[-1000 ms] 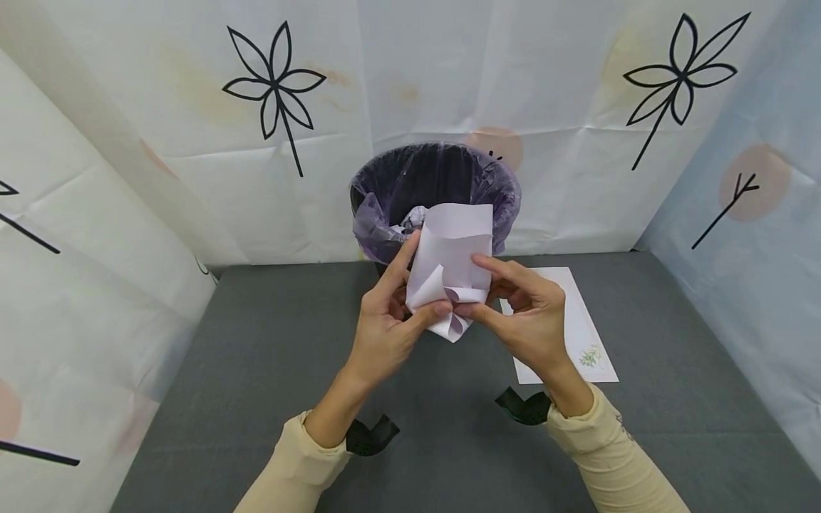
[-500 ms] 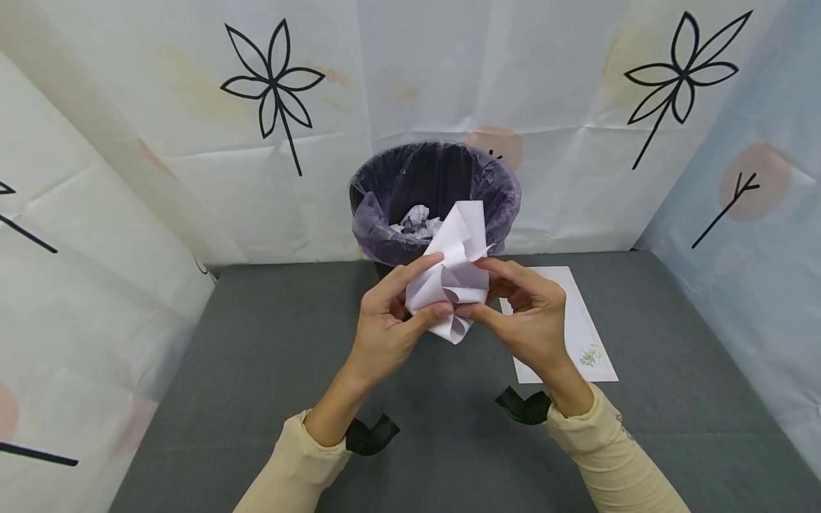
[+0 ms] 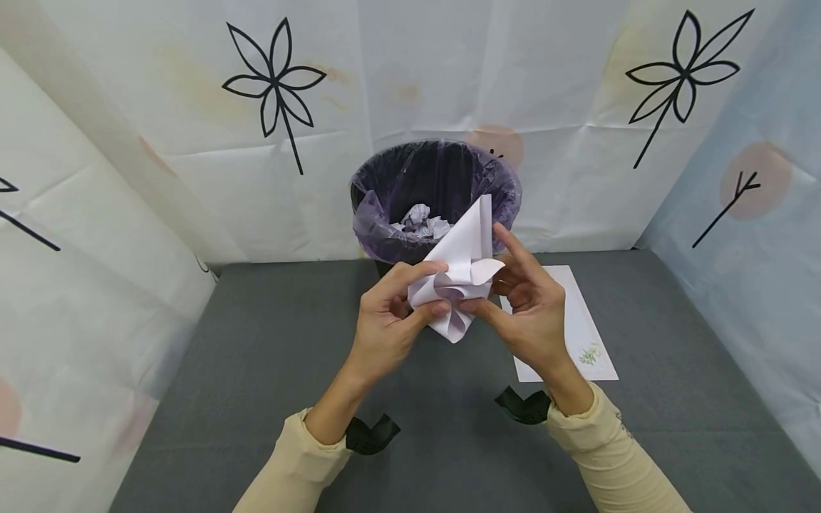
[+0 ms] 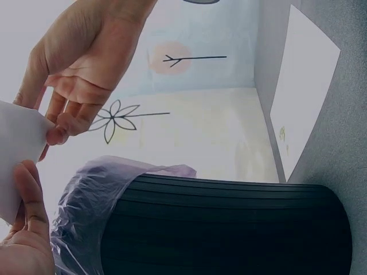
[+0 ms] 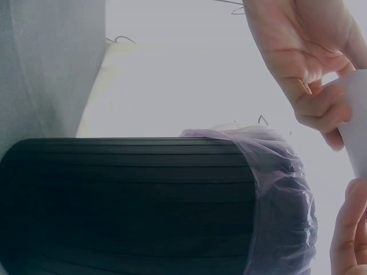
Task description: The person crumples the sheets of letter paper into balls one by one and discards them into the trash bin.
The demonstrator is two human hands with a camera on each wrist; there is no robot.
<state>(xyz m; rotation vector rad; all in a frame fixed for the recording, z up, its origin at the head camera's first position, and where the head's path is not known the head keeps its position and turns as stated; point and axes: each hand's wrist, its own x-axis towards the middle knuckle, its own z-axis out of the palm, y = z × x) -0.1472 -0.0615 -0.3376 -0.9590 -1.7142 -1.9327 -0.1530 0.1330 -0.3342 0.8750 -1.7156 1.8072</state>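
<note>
Over the front of the bin, both hands hold a white sheet of paper (image 3: 468,239), partly folded and curled, with a pointed lower end. My left hand (image 3: 385,320) pinches its lower left side, thumb in front and index finger lying across the fold. At the lower right, the thumb of my right hand (image 3: 535,306) presses on the paper, with other fingers behind it. The right index finger is raised off the sheet near its upper right edge. In the left wrist view the paper (image 4: 17,154) shows from behind, between the fingers of both hands.
A black bin (image 4: 229,229) with a purple liner (image 3: 372,231) stands against the patterned backdrop, crumpled paper (image 3: 420,222) inside. On the grey table (image 3: 269,342), a flat white sheet with a green leaf print (image 3: 586,342) lies to the right, partly behind my right hand.
The paper's upper left part has been folded inward, leaving a slanted edge and a narrow peak. My right index finger has lifted from the paper, and my left index finger has come down over it.
</note>
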